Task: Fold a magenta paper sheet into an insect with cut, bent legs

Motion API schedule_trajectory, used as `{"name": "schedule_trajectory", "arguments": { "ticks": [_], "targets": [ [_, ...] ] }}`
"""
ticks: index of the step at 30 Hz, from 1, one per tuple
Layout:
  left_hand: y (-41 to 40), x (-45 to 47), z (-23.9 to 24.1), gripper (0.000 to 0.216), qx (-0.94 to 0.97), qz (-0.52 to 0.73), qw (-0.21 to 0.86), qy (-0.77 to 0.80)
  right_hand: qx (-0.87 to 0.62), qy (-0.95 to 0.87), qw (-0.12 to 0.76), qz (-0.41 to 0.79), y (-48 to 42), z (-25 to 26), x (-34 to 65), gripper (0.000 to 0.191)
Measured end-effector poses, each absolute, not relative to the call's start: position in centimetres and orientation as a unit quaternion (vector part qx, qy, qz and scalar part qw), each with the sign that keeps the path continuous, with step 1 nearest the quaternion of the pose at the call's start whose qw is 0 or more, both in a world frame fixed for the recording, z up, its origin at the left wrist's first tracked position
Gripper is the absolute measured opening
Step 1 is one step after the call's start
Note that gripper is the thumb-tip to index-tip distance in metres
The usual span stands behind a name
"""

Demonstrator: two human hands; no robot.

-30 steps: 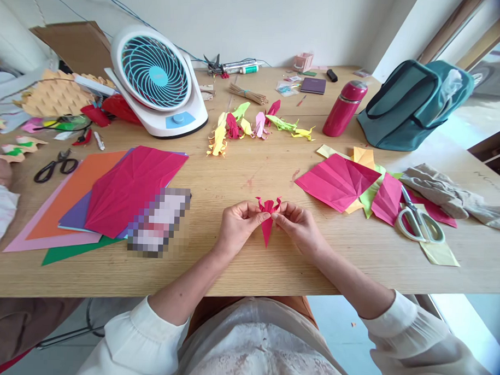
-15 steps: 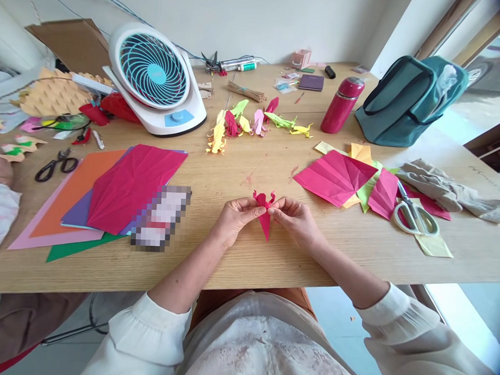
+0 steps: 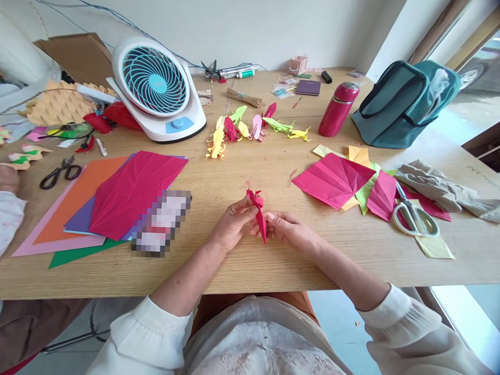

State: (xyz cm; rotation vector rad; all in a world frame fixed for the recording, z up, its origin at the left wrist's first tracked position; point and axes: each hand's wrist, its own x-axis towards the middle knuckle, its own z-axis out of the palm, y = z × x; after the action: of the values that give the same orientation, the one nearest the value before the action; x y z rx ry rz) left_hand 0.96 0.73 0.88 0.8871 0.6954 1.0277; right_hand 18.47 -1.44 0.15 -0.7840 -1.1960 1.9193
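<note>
A small folded pink paper figure (image 3: 259,214) is held upright over the wooden table (image 3: 250,171), its point downward and two little tips at the top. My left hand (image 3: 234,225) pinches its left side. Fingers of my right hand (image 3: 288,230) are closed against its lower right side. The figure now shows edge-on, folded narrow. Both forearms reach in from the bottom of the view in white sleeves.
Stacked coloured sheets (image 3: 110,196) lie left, creased pink and yellow sheets (image 3: 344,182) and white-handled scissors (image 3: 415,218) right. Small paper figures (image 3: 252,127), a fan (image 3: 157,86), a red bottle (image 3: 338,108) and a teal bag (image 3: 403,102) stand behind. Black scissors (image 3: 59,171) lie far left.
The pink figure has been folded or turned from a flat, spread shape to a narrow edge-on one. My right hand has slid lower along it; my left hand stays pinched on it.
</note>
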Motion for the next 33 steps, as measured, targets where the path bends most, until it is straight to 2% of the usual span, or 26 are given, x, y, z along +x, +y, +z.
{"name": "schedule_trajectory", "arguments": {
  "ticks": [3,9,15,27,33],
  "targets": [
    [0.7,1.2,1.1,0.024,0.4,0.451,0.74,0.299,-0.298,-0.46,0.365,0.752,-1.5,-0.1,18.5,0.037],
    [1.0,1.4,0.5,0.037,0.432,0.464,0.702,0.325,-0.34,-0.419,0.46,0.706,-1.3,0.3,18.3,0.039],
    [0.9,1.4,0.1,0.028,0.477,0.473,0.661,0.335,-0.406,-0.399,0.508,0.646,-1.1,0.2,18.3,0.043],
    [0.7,1.8,0.2,0.032,0.522,0.503,0.558,0.404,-0.37,-0.452,0.476,0.658,-1.2,-0.2,18.7,0.038],
    [0.5,1.7,-0.1,0.036,0.542,0.499,0.528,0.422,-0.408,-0.465,0.492,0.613,-1.0,-0.5,18.3,0.039]
  ]
}}
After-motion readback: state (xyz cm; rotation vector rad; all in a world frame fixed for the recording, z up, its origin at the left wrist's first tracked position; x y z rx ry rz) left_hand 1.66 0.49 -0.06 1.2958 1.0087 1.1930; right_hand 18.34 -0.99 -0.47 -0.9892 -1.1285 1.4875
